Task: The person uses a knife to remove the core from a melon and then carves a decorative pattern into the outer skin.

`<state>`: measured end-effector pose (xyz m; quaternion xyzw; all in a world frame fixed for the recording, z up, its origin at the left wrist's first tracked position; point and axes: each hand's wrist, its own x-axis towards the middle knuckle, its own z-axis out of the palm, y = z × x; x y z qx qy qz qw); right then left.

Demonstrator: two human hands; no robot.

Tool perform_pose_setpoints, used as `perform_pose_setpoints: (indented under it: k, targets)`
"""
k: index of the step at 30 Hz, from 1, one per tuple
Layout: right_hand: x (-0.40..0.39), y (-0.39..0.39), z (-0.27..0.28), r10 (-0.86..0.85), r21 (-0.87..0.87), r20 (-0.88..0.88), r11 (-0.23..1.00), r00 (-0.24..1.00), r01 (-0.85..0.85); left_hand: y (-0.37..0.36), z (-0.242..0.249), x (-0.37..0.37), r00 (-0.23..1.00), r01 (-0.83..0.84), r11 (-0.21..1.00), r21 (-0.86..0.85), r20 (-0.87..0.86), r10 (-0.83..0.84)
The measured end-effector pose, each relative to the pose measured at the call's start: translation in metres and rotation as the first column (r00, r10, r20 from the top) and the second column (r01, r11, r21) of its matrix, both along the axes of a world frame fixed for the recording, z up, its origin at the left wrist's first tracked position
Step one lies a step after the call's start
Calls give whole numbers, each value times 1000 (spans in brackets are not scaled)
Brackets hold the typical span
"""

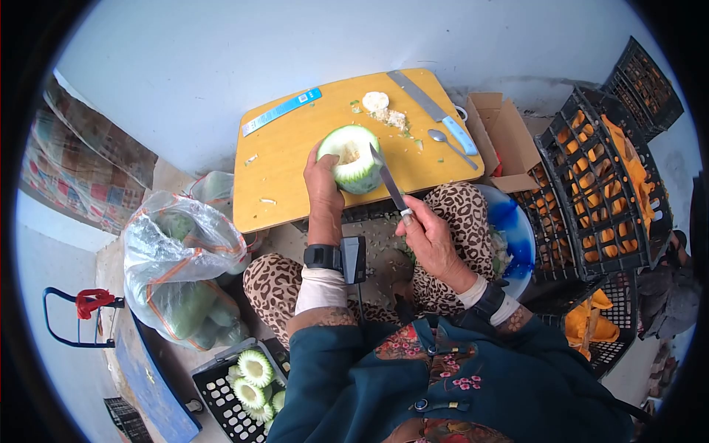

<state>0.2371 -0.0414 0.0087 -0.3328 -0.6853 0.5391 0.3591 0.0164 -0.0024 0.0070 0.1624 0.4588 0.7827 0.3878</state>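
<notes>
My left hand (323, 183) is wrapped round the left side of a hollowed winter melon piece (359, 181), with its thumb at the cut rim. The melon has green striped skin and pale flesh, and its cut opening faces up over the front of the yellow table (277, 166). In my right hand (432, 236) is a small knife (391, 184), its fingers closed round the handle. The blade slants up and left, its tip right at the melon's right rim. Scooped pulp and seeds (391, 118) lie behind the melon.
A large knife (425, 100), a spoon (452, 148) and a blue strip (282, 112) lie on the table. Left stand a bag of melons (185, 295) and a crate (214, 384) of carved pieces. Right are a cardboard box (491, 122), a blue basin (521, 229) and stacked black crates (591, 177).
</notes>
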Motion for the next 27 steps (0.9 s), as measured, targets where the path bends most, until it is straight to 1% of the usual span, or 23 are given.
perform_pose_setpoints:
  k: [10,16,22,27]
  targets:
    - [0,-1,6,-6,40,26,999,1000,5,1,2,3,1000,-13,1000,-18,-11,13]
    - [-1,-4,3,9,17,46,1000,999,-10,2,2,4,999,-22,1000,-16,-25,22]
    - [-3,-6,7,-37,99,63,995,997,31,3,3,7,998,-46,998,-41,-54,44]
    - [-2,-10,13,-75,108,83,992,994,66,5,4,10,996,-68,996,-61,-59,65]
